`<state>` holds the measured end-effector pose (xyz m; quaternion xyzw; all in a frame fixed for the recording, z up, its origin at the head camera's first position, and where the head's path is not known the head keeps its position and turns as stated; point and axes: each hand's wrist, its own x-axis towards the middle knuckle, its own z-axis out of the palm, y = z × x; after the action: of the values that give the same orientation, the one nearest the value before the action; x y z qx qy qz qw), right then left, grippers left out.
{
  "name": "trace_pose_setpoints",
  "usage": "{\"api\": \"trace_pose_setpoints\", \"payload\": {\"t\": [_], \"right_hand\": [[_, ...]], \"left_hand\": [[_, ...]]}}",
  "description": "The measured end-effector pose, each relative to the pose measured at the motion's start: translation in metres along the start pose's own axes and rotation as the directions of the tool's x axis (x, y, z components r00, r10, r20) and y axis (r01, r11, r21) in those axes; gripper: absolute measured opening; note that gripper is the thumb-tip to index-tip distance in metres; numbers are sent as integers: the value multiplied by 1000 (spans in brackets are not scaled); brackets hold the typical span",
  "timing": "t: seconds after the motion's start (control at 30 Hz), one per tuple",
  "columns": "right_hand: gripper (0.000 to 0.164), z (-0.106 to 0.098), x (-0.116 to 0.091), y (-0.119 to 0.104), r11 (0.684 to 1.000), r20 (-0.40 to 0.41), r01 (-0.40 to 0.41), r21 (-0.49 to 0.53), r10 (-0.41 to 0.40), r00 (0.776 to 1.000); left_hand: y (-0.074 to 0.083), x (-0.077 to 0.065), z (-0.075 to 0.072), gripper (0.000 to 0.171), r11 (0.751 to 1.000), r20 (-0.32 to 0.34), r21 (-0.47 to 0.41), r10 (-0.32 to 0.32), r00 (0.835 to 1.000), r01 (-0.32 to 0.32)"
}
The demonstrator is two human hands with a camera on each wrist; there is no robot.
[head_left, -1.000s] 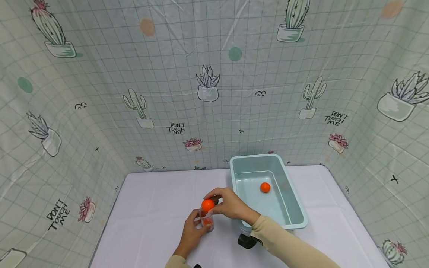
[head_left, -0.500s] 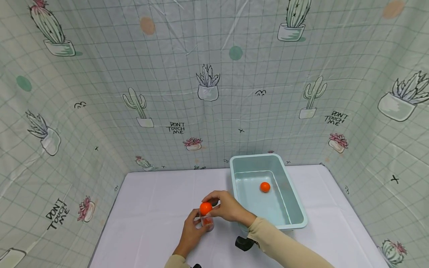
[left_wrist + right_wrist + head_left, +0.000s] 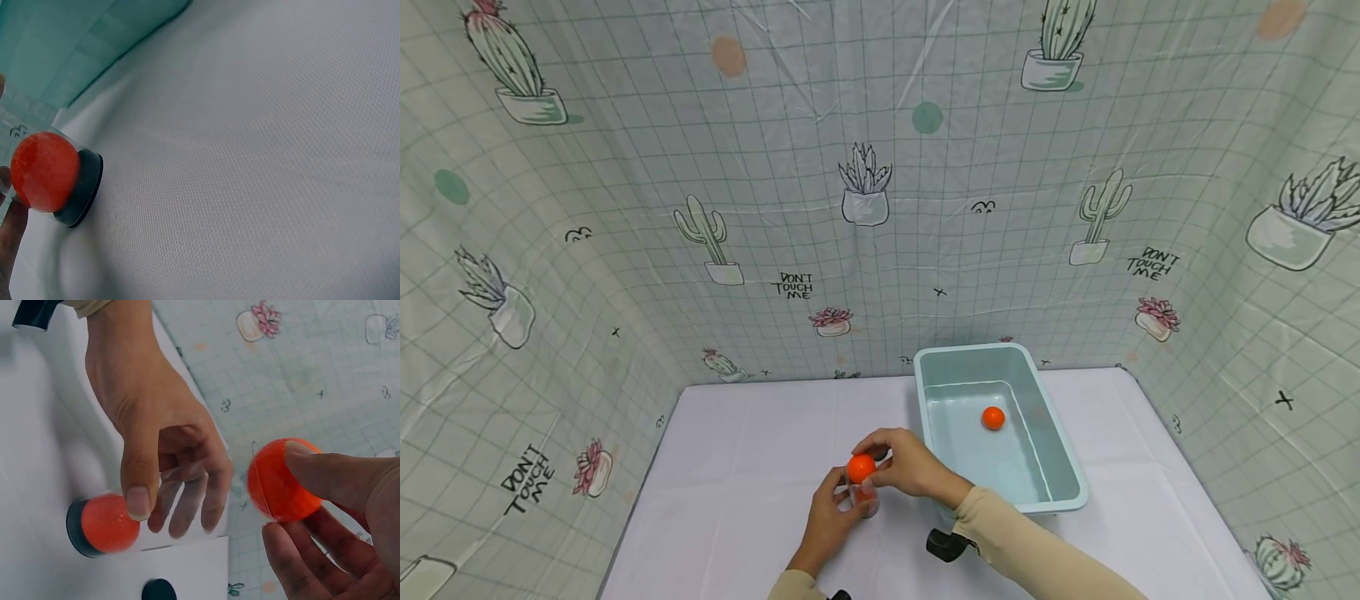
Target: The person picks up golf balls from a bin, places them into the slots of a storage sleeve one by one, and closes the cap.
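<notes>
Orange ball [image 3: 290,487]: at the mouth of the clear tube [image 3: 871,511], the tube's rim line crossing it; how deep it is seated, cannot tell. Right hand [image 3: 906,467] pinches it, thumb on one side and fingers on the other; left hand [image 3: 831,521] grips the tube round its wall. A second ball [image 3: 111,524] sits at the tube's dark base [image 3: 76,530]; a third ball [image 3: 993,418] lies in the pale green bin [image 3: 955,429], to the right of the tube and farther off. Handling, judged by eye: ball probably light, smooth and fairly stiff, apt to slip or roll if pinched off-centre. Best hold: across its widest part, fingertips clear of the rim. Tube wall looks thin, may flex or crack if squeezed; hold it lightly below the mouth.
</notes>
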<state>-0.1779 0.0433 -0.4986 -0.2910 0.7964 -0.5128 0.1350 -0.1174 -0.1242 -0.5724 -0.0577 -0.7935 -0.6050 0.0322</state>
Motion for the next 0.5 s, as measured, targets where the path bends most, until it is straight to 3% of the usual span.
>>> {"api": "trace_pose_setpoints", "payload": {"t": [0.23,0.5], "right_hand": [[33,-9,0,2,1000,-11,2,-12,-2,1000],[33,-36,-3,-1,1000,-86,-4,-1,4,996]], "left_hand": [[-2,1,1,49,1000,1,-10,9,1000,-9],[2,0,0,49,1000,5,22,0,1000,-1]]}}
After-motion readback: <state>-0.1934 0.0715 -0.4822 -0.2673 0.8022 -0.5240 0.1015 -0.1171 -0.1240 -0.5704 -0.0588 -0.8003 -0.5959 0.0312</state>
